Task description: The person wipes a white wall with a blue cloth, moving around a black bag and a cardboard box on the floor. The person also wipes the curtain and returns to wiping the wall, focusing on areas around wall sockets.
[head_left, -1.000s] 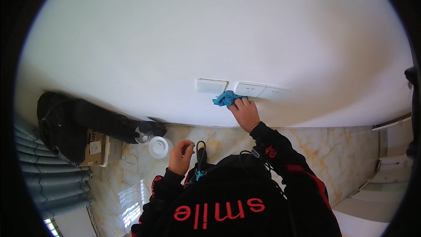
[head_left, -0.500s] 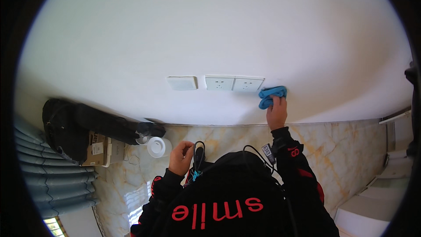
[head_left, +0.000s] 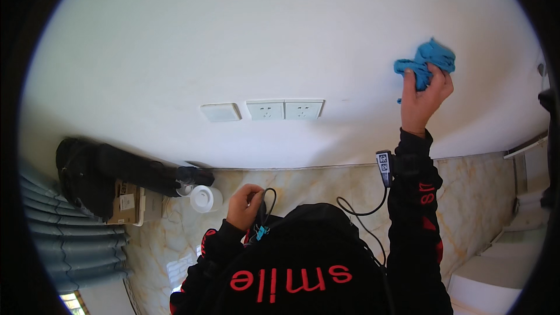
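My right hand (head_left: 424, 100) is raised against the white wall (head_left: 326, 35), its fingers closed on a crumpled blue cloth (head_left: 436, 55). The cloth lies bunched on the wall, right of and higher than two white socket plates (head_left: 284, 109) and a blank white switch plate (head_left: 220, 112). In front of my body, my left hand (head_left: 244, 205) is curled beside a looped black cable (head_left: 273, 201); what its fingers hold, if anything, is hidden. A small black device with a grey face (head_left: 383, 166) sits on my right wrist, with a cable running from it.
Along the wall's foot on the left are a black bag (head_left: 87, 175), a cardboard box (head_left: 123, 203) and a round white container (head_left: 206, 198) on the marbled floor (head_left: 326, 184). Blue curtains (head_left: 64, 227) hang far left. White furniture (head_left: 490, 274) stands at the lower right.
My right hand has carried the blue cloth up and right across the wall, away from the sockets, and the arm is more extended. The view has shifted slightly right. My left hand stays near my body.
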Tool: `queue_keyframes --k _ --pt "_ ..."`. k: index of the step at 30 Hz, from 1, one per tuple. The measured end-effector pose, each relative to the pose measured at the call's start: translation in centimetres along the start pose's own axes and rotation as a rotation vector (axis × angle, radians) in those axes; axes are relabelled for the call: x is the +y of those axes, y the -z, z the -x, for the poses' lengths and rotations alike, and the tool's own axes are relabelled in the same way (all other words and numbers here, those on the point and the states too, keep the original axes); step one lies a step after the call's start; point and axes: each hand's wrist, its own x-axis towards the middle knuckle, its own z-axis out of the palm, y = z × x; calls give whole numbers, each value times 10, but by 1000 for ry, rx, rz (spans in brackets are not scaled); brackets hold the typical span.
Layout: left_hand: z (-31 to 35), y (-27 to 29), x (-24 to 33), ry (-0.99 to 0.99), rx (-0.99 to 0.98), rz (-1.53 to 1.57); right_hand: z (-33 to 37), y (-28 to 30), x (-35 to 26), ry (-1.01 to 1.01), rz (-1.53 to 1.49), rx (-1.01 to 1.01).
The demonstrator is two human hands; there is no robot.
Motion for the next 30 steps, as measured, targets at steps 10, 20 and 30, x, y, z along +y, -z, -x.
queue_keyframes --k 10,20,30 --pt "12 -6 -2 12 41 -48 124 -22 -32 -1 -98 -488" --pt "23 13 -8 -31 170 25 36 -21 -20 -112 -88 -78" --pt "2 28 -5 -52 89 -18 0 -44 -120 129 -96 -226"
